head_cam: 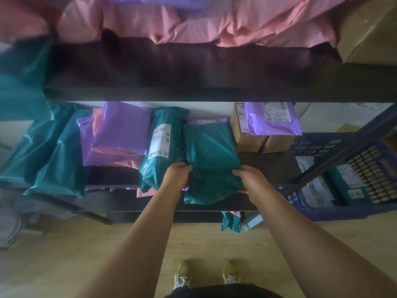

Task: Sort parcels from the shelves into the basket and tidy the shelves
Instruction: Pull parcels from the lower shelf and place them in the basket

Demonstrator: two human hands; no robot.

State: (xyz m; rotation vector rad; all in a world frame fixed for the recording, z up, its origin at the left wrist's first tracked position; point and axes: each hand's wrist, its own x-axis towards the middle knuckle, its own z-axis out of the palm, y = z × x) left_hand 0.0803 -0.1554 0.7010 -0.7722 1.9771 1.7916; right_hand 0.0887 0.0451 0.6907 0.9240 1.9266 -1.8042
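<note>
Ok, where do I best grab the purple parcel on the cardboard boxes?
Pinch the purple parcel at its near edge, which droops over the cardboard boxes, coming from the front. It lies flat, so fingers likely get under only there. Free the right hand from the teal parcel first.

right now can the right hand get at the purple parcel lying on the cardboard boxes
Probably yes, once it lets go: the right hand grips the teal parcel, and the purple parcel sits on the cardboard boxes just beyond it, nothing between.
</note>
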